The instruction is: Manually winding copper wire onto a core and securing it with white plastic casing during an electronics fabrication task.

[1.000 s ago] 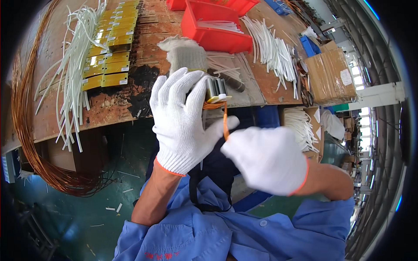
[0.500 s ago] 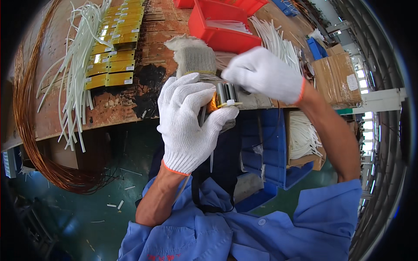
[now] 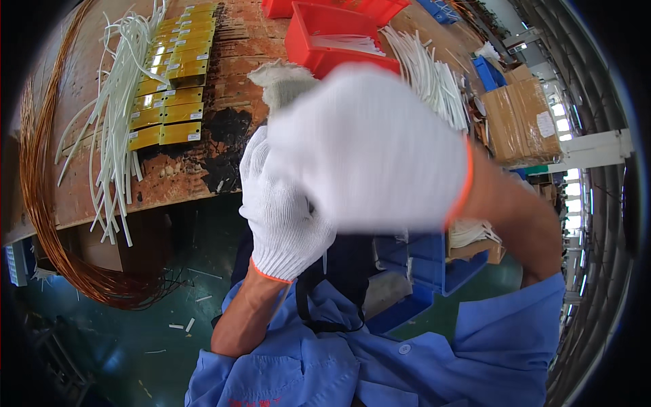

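Nearest the camera, the right hand [image 3: 369,146] in a white knit glove is seen blurred and raised in front of everything else; whether it is clenched or grasping anything cannot be told. Just behind and below it, the gloved left hand [image 3: 281,210] is partly covered by the right one, and its grip cannot be told either. Whatever is worked on is hidden behind both gloves. Beyond them, a spare white glove [image 3: 281,78] is laid on the worn wooden bench [image 3: 224,146]. Farther left, yellow strips [image 3: 169,88] are stacked in a row beside white sleeving tubes [image 3: 112,129], and copper wire [image 3: 41,203] is looped at the bench's edge. A red bin [image 3: 322,34] is set at the back.
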Tool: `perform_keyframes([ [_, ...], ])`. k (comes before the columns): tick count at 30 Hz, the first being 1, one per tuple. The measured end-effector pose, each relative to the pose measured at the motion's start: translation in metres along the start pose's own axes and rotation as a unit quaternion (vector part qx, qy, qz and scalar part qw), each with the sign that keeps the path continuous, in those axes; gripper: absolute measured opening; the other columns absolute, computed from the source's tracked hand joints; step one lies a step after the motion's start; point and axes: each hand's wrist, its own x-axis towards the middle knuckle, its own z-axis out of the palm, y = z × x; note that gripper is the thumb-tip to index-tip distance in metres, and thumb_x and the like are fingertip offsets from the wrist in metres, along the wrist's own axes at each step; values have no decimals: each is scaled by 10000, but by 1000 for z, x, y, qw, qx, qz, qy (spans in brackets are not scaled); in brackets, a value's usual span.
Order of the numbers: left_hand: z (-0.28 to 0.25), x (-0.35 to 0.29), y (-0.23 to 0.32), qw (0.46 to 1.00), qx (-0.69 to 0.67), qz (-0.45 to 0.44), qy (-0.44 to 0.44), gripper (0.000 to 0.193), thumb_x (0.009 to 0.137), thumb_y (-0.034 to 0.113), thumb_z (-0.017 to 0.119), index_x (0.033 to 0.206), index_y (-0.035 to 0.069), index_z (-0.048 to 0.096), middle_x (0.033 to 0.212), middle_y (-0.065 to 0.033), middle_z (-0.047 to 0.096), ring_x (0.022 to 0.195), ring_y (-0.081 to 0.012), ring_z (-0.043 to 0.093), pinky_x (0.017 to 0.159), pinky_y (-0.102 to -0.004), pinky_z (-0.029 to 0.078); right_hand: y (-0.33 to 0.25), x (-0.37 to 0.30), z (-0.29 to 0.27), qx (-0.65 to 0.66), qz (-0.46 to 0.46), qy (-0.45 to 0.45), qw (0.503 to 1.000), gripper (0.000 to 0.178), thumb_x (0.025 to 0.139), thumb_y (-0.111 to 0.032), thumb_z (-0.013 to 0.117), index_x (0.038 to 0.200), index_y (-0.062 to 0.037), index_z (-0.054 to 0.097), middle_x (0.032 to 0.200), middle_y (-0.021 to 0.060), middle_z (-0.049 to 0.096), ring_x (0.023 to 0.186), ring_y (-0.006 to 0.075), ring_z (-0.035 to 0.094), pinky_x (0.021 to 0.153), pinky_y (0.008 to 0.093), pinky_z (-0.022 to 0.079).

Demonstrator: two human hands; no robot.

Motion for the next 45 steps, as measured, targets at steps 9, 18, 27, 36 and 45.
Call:
perform_keyframes([
  [9, -3, 12, 3, 999, 5, 34, 10, 407, 883, 260, 916, 1156, -8, 778, 1232, -177, 774, 1302, -413, 691, 1234, -583, 443, 51, -59, 39, 438, 373, -32, 817, 331, 1080, -241, 695, 905, 22, 794, 724, 82, 732, 687, 185, 680, 646, 383, 515],
  [18, 9, 17, 5, 993, 26, 106, 38, 544, 800, 358, 957, 1179, 37, 735, 1240, -109, 745, 1343, -399, 630, 1204, -584, 426, -102, -81, 14, 3, 242, 10, 970, 162, 911, -170, 744, 987, -29, 721, 761, 119, 658, 602, 247, 688, 553, 383, 532],
  [27, 0, 13, 9, 999, -16, -34, -12, 438, 787, 321, 977, 1059, 45, 774, 1169, -142, 734, 1273, -410, 643, 1139, -561, 457, 62, 19, 27, 152, -33, 7, 988, 235, 868, -295, 775, 861, -67, 830, 751, 108, 737, 780, 296, 757, 728, 456, 607],
  [36, 0, 13, 5, 1000, -3, 9, 19, 457, 783, 300, 971, 1094, 22, 784, 1179, -123, 726, 1272, -395, 625, 1139, -537, 447, 12, -88, 42, 466, 422, 50, 776, 284, 1084, -209, 700, 960, 23, 807, 852, 100, 789, 805, 174, 725, 752, 347, 574],
  [45, 3, 16, 6, 996, 24, 83, -1, 637, 719, 369, 1000, 1200, 22, 769, 1356, -122, 721, 1418, -440, 577, 1245, -577, 408, -114, -83, 7, 6, 227, 10, 974, 210, 884, -201, 718, 1047, -72, 746, 854, 71, 684, 653, 181, 685, 497, 344, 485],
])
